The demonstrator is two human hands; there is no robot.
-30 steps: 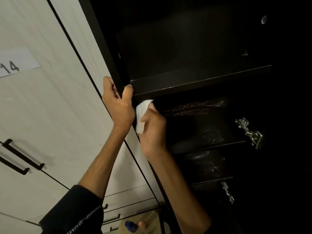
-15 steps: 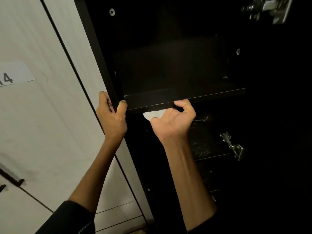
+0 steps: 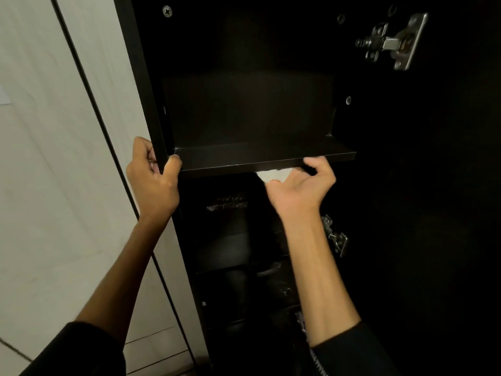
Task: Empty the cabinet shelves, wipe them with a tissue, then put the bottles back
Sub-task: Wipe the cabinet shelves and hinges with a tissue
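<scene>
A dark open cabinet fills the middle of the head view. Its upper shelf (image 3: 260,158) is bare, and the shelves below it (image 3: 238,240) are dim with no bottles visible. My left hand (image 3: 153,183) grips the cabinet's left side panel (image 3: 141,85) right at the shelf's left end. My right hand (image 3: 301,188) holds a white tissue (image 3: 275,175) just under the shelf's front edge, right of its middle, with the fingers curled up against the edge. Most of the tissue is hidden behind the hand and the shelf.
Pale closed cabinet doors (image 3: 62,158) stand to the left. Metal hinges sit on the right inner wall, one high (image 3: 390,42) and one lower (image 3: 336,237) close to my right forearm. The area to the right is dark.
My right hand has slid the tissue rightward along the underside of the shelf's front edge, away from the left corner. My left hand keeps its grip on the side panel. The view has tilted upward.
</scene>
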